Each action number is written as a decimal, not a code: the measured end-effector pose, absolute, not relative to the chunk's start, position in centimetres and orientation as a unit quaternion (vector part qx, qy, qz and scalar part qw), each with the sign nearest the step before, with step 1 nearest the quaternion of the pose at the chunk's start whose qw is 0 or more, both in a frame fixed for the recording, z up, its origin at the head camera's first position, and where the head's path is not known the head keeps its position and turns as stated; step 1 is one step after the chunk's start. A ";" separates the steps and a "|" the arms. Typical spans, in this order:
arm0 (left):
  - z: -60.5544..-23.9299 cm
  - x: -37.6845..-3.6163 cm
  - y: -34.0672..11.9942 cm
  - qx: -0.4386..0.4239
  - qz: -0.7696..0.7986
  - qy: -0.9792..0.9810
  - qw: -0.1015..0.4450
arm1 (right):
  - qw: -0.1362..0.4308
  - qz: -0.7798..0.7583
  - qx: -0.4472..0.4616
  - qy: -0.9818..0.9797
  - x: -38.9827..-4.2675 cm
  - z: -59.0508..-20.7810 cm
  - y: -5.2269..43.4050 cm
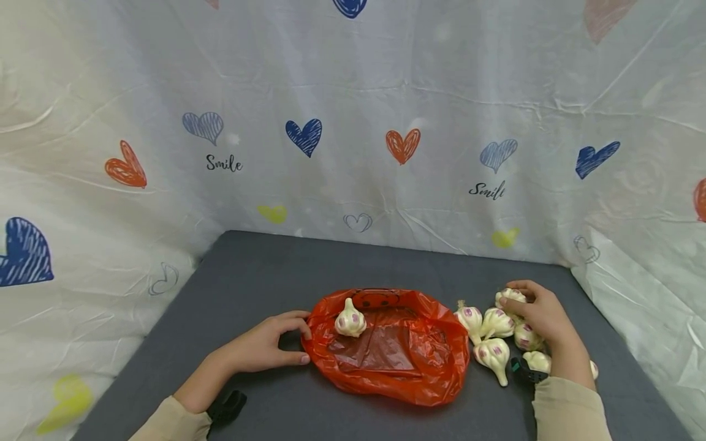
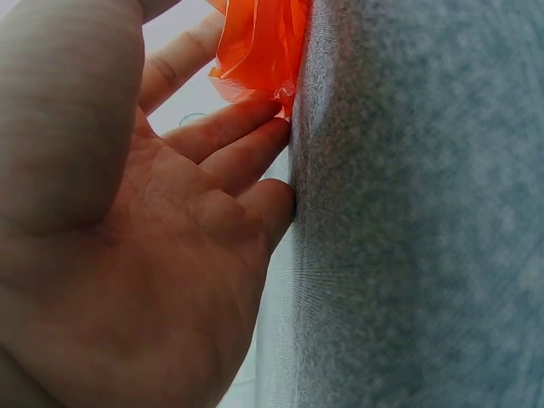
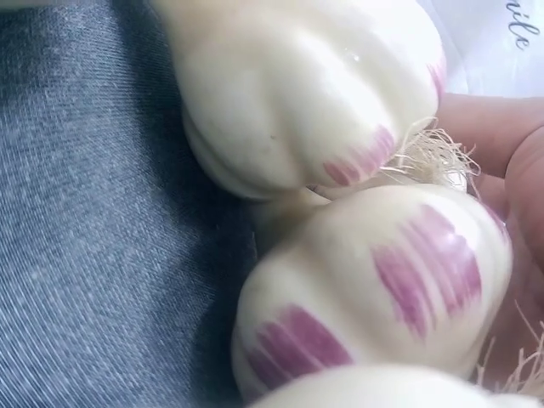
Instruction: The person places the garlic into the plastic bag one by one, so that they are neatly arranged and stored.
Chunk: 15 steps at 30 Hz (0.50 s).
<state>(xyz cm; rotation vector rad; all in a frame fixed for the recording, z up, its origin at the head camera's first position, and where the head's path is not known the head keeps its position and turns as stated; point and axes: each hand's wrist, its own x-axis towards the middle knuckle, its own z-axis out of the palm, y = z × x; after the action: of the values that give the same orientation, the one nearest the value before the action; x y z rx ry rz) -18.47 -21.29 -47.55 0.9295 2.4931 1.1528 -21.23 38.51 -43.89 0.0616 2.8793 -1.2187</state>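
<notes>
A red plastic bag [image 1: 386, 392] lies on the table with its mouth spread wide, and one garlic bulb [image 1: 350, 320] is inside near its left side. My left hand [image 1: 270, 343] touches the bag's left rim, thumb and fingers spread apart. The left wrist view shows its palm and fingers beside the red plastic [image 2: 259, 51]. To the right of the bag, my right hand [image 1: 546, 315] holds the farthest garlic bulb [image 1: 510, 297] between thumb and fingers. Close up in the right wrist view, purple-streaked garlic bulbs [image 3: 365, 280] with dry roots hide most of that hand.
Several more garlic bulbs [image 1: 493, 355] are clustered between the bag and my right forearm, some partly hidden by the wrist. The dark grey table [image 1: 265, 263] is enclosed by a white sheet [image 1: 353, 73] printed with hearts, at the back and sides.
</notes>
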 end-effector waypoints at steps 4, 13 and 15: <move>-47.5 -18.5 -21.2 0.319 0.394 0.854 0.119 | 0.001 -0.398 0.030 0.917 -21.1 -43.7 38.6; -47.7 -18.6 -21.3 0.322 0.393 0.853 0.119 | -0.010 -0.404 0.038 0.914 -21.1 -43.1 38.4; -47.7 -18.7 -21.3 0.322 0.392 0.853 0.120 | -0.016 -0.402 0.038 0.915 -21.0 -42.9 38.3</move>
<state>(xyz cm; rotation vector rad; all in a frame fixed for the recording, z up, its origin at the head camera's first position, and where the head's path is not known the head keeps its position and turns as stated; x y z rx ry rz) -18.69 -21.31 -47.75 0.9418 2.4939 1.1456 -21.05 38.30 -42.91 0.1191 2.9021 -1.2771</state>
